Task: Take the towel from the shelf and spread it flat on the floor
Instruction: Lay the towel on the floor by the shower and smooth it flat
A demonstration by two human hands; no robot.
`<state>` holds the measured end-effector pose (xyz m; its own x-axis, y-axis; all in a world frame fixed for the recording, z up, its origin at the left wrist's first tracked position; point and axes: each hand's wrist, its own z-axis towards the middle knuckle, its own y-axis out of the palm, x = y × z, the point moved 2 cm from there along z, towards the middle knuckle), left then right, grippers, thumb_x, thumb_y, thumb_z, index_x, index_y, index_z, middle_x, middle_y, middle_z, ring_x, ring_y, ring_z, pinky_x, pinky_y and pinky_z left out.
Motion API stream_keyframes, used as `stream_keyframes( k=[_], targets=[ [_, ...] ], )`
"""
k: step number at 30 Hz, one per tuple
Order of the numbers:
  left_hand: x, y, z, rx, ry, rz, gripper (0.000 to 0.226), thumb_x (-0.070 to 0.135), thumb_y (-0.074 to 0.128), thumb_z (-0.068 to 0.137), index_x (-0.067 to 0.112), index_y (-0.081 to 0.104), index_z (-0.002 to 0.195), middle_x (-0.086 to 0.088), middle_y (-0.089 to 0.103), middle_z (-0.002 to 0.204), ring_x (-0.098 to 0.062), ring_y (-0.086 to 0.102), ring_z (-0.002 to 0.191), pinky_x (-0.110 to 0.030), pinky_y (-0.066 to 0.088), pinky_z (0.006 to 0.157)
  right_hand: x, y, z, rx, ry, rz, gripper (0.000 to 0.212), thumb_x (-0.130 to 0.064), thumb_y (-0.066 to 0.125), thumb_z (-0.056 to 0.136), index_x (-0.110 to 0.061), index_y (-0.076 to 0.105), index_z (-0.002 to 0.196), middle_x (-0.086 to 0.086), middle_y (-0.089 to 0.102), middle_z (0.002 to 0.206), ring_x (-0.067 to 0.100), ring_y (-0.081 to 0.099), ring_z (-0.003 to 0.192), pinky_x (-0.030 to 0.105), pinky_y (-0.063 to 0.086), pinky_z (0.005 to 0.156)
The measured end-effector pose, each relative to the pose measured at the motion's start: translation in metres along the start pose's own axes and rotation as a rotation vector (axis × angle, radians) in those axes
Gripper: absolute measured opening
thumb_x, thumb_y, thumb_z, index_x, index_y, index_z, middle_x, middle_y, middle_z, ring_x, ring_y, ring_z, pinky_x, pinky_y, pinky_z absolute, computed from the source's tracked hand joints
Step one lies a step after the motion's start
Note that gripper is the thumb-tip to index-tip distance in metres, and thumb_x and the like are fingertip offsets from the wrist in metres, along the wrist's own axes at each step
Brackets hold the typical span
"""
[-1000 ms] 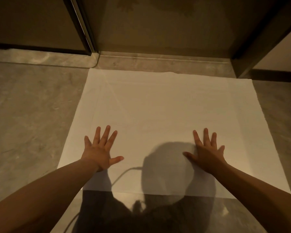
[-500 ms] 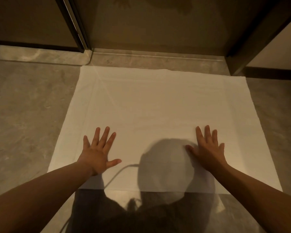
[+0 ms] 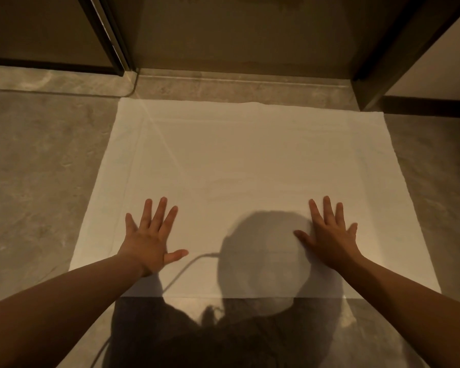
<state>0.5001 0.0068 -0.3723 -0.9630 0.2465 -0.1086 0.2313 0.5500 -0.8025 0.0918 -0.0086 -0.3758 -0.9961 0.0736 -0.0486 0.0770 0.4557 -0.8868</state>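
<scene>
A grey stone-look floor (image 3: 37,181) runs up to a dark door frame (image 3: 109,38) and a raised threshold at the far side. Both bare arms reach forward, palms down. The left hand (image 3: 149,240) and right hand (image 3: 329,240) lie flat with fingers spread, pressed on the near half of the white towel (image 3: 250,160), well apart. The towel lies unfolded and smooth on the floor, faint crease lines near its left edge, the person's shadow across its near edge.
</scene>
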Motion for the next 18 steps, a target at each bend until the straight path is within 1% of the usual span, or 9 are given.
stream_keyframes(
  k=[2, 5, 6, 8, 11, 13, 18],
  targets=[
    [0.000, -0.002, -0.001, 0.062, 0.019, -0.010, 0.093, 0.082, -0.013, 0.068, 0.022, -0.043, 0.132, -0.009, -0.047, 0.142, -0.033, -0.039, 0.131, -0.062, -0.002, 0.109, -0.001, -0.002, 0.000, 0.013, -0.003, 0.003, 0.096, -0.082, 0.020, 0.075, -0.030, -0.011, 0.150, 0.008, -0.019, 0.159, 0.034, -0.017, 0.144, 0.069, 0.007, 0.109],
    [0.001, -0.017, 0.003, 0.208, 0.056, -0.079, 0.082, 0.076, -0.003, 0.080, 0.027, -0.026, 0.143, -0.004, -0.031, 0.152, -0.025, -0.032, 0.137, -0.057, -0.008, 0.111, -0.004, -0.008, 0.004, 0.099, 0.013, 0.032, 0.092, -0.079, 0.016, 0.079, -0.028, -0.011, 0.150, 0.008, -0.020, 0.158, 0.033, -0.019, 0.144, 0.066, 0.007, 0.110],
    [-0.001, -0.022, 0.007, 0.216, 0.042, -0.107, 0.080, 0.075, -0.002, 0.081, 0.030, -0.026, 0.142, -0.002, -0.032, 0.152, -0.023, -0.033, 0.137, -0.056, -0.010, 0.111, -0.003, -0.010, 0.005, 0.109, 0.036, 0.049, 0.091, -0.078, 0.016, 0.080, -0.029, -0.012, 0.150, 0.007, -0.022, 0.158, 0.032, -0.021, 0.143, 0.066, 0.005, 0.110],
    [-0.005, -0.026, 0.016, 0.169, -0.026, -0.163, 0.080, 0.078, -0.002, 0.078, 0.033, -0.032, 0.138, 0.000, -0.039, 0.148, -0.026, -0.035, 0.135, -0.058, -0.006, 0.110, 0.002, -0.010, 0.008, 0.061, 0.102, 0.088, 0.090, -0.079, 0.018, 0.080, -0.032, -0.014, 0.149, 0.006, -0.025, 0.157, 0.033, -0.025, 0.142, 0.066, 0.001, 0.111],
    [-0.011, -0.021, 0.024, 0.041, -0.074, -0.143, 0.086, 0.081, -0.007, 0.069, 0.032, -0.042, 0.130, -0.001, -0.046, 0.141, -0.031, -0.034, 0.134, -0.063, 0.005, 0.109, 0.012, -0.005, 0.008, -0.020, 0.162, 0.109, 0.093, -0.081, 0.018, 0.076, -0.035, -0.016, 0.149, 0.004, -0.027, 0.157, 0.033, -0.025, 0.142, 0.068, 0.000, 0.110],
    [-0.010, -0.019, 0.021, 0.012, -0.067, -0.132, 0.087, 0.082, -0.012, 0.065, 0.032, -0.047, 0.126, -0.002, -0.049, 0.139, -0.032, -0.036, 0.133, -0.064, 0.006, 0.109, 0.015, -0.003, 0.006, -0.039, 0.163, 0.100, 0.093, -0.082, 0.017, 0.074, -0.035, -0.017, 0.148, 0.003, -0.027, 0.156, 0.032, -0.025, 0.142, 0.068, 0.001, 0.109],
    [-0.010, -0.016, 0.017, -0.007, -0.078, -0.114, 0.087, 0.082, -0.015, 0.063, 0.031, -0.048, 0.125, -0.003, -0.050, 0.139, -0.033, -0.037, 0.132, -0.064, 0.007, 0.108, 0.015, 0.001, 0.005, -0.033, 0.165, 0.076, 0.092, -0.081, 0.016, 0.075, -0.035, -0.018, 0.147, 0.003, -0.027, 0.157, 0.034, -0.025, 0.142, 0.069, 0.002, 0.108]
  ],
)
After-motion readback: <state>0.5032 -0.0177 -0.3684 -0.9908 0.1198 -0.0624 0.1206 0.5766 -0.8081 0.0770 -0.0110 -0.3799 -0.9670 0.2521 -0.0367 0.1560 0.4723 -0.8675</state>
